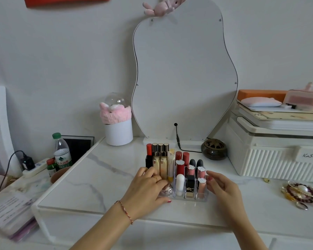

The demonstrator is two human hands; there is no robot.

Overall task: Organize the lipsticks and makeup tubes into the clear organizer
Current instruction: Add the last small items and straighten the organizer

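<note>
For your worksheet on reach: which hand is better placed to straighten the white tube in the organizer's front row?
Probably the left hand: it rests beside the white tube; the right hand sits beyond the clear organizer's far side.

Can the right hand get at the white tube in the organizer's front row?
Probably yes: the right hand rests at the organizer and the white tube stands uncovered, though taller pink tubes stand between.
</note>
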